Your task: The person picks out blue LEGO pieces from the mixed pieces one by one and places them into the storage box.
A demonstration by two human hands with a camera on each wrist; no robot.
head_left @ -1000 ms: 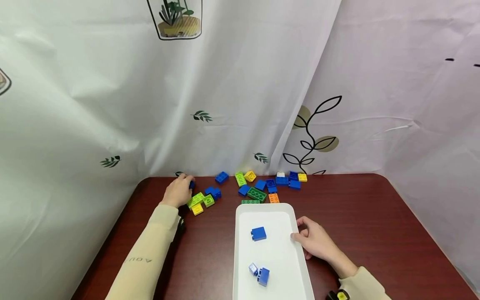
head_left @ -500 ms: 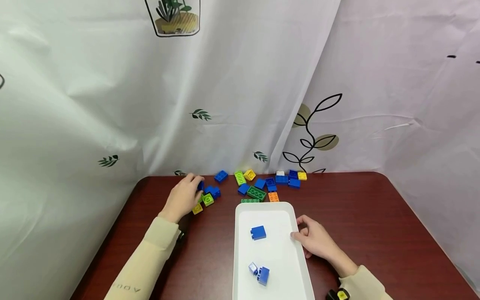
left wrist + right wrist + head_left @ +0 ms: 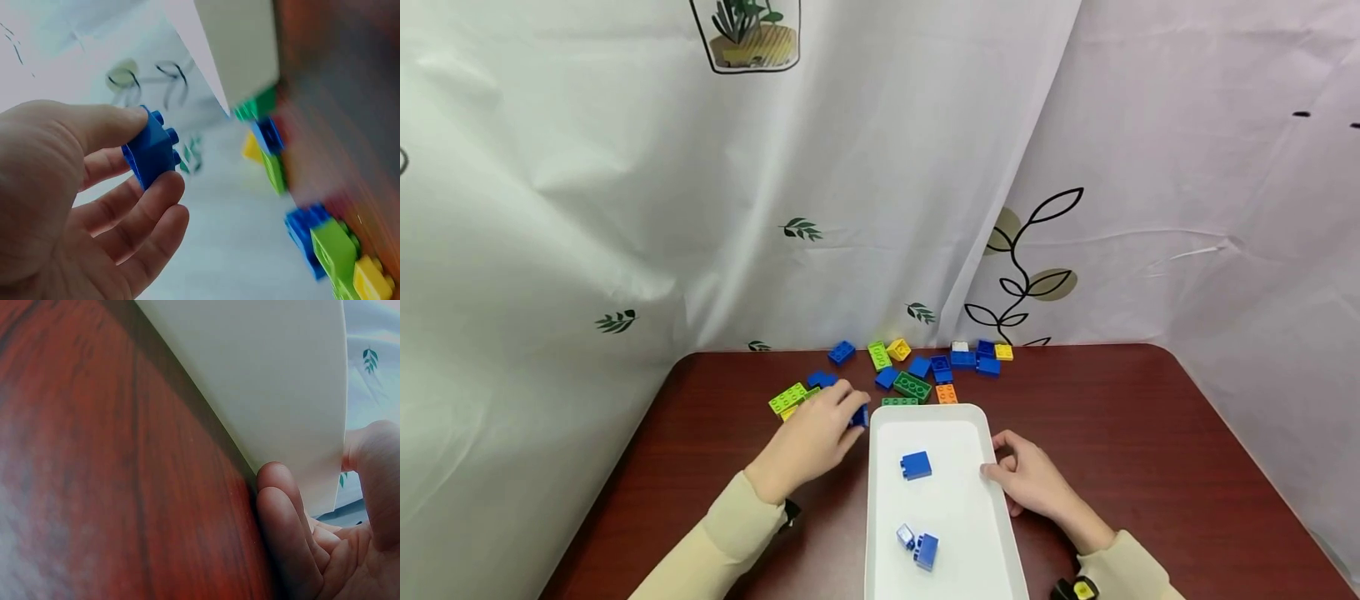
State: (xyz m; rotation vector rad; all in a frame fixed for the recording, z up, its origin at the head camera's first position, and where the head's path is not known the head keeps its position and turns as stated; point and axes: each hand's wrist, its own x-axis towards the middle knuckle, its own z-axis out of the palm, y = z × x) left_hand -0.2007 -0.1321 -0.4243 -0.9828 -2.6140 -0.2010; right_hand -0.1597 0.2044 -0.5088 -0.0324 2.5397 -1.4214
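Observation:
My left hand (image 3: 808, 435) pinches a blue toy building brick (image 3: 152, 153) between thumb and fingers, just left of the white tray's far left corner. The brick's studs show in the left wrist view. My right hand (image 3: 1033, 479) holds the right side wall of the white tray (image 3: 955, 525), thumb at the rim and fingers against the outside. Inside the tray lie a blue brick (image 3: 916, 465), a second blue brick (image 3: 927, 552) and a small pale brick (image 3: 906, 536) beside it.
Left of the tray lie lime bricks (image 3: 787, 398) with yellow and blue ones, partly hidden by my left hand. Behind the tray are a dark green brick (image 3: 912, 387), an orange brick (image 3: 947, 394) and several others. A printed curtain (image 3: 880, 167) hangs behind the table (image 3: 1120, 433).
My left hand has carried the blue brick rightward and nearer, from the far left of the table, past the lime bricks, to beside the tray. My right hand and the tray stay put.

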